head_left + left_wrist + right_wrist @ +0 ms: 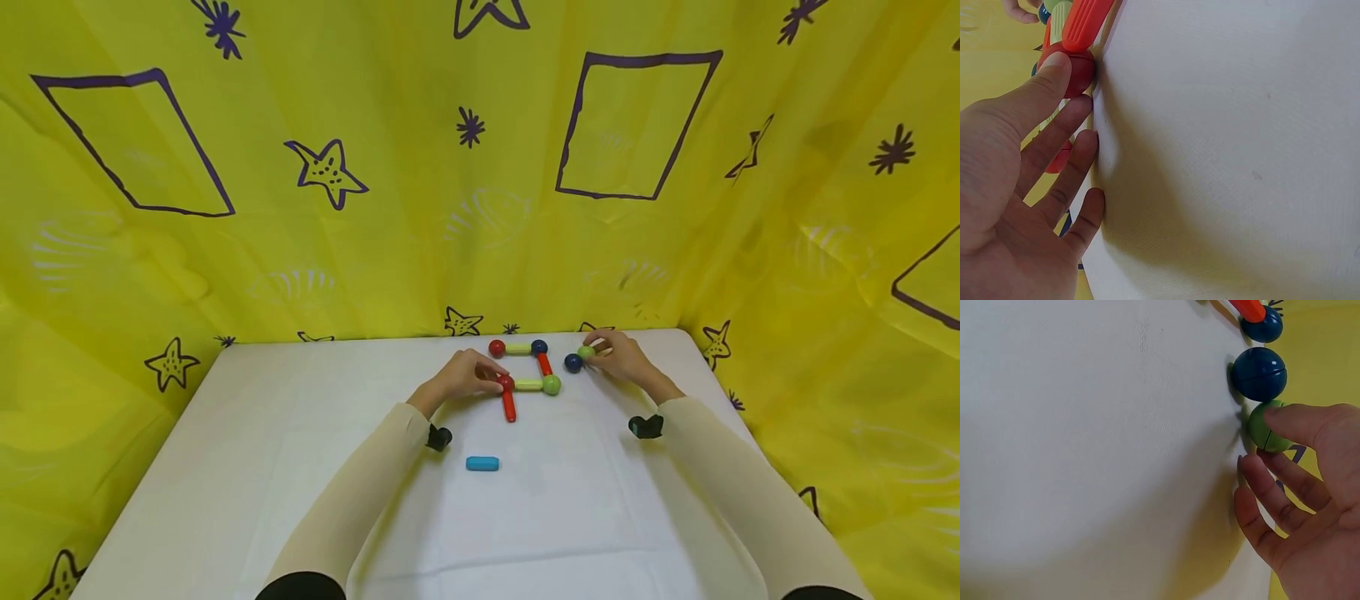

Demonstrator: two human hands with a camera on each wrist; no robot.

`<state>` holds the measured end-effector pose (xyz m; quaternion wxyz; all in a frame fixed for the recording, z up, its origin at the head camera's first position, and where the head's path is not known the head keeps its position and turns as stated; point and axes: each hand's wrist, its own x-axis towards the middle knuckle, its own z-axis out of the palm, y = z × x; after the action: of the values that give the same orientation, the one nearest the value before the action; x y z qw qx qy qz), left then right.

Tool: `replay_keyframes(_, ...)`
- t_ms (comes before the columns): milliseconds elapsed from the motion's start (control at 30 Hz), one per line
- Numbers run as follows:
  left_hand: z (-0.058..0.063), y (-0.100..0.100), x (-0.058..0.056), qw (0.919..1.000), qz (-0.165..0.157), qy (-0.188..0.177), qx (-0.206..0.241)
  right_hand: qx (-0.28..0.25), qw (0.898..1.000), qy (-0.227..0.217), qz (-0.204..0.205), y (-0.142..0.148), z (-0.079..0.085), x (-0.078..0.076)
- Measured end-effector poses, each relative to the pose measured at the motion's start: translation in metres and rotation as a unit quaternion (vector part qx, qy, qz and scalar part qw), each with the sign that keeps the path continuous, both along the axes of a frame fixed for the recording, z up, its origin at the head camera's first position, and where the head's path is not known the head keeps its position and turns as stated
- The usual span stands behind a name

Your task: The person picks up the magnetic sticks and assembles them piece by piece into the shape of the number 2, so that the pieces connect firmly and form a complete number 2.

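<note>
My left hand (468,375) pinches a red ball (1079,72) between thumb and fingers, the other fingers spread. That ball joins a red rod (510,407) and a pale green rod (528,385), which runs to a green ball (552,384). From there a second red rod (544,364) leads to a dark blue ball (539,347). Another pale rod (517,349) ends at a second red ball (497,348). To the right, my right hand (621,358) holds a loose green ball (1266,428) by thumb and fingers. A loose dark blue ball (1260,374) touches it.
A short light-blue rod (482,463) lies alone nearer the front of the white table (300,483). Yellow patterned curtain (405,250) hangs behind the table and along both sides. Each wrist carries a small black camera.
</note>
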<state>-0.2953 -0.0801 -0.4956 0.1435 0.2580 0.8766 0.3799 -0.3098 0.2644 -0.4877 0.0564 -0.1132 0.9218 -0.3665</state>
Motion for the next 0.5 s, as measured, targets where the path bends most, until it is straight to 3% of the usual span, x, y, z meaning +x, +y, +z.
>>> replay_keyframes(300, -0.001, 0.0, -0.001, 1.0, -0.001, 0.0, -0.002, 0.0, 1.0, -0.004, 0.015, 0.013, 0.009, 0.012)
replay_keyframes(500, 0.001, 0.0, 0.0, 1.0, 0.0, 0.005, -0.004, -0.023, 0.999, 0.002, 0.049, 0.021, 0.015, 0.022)
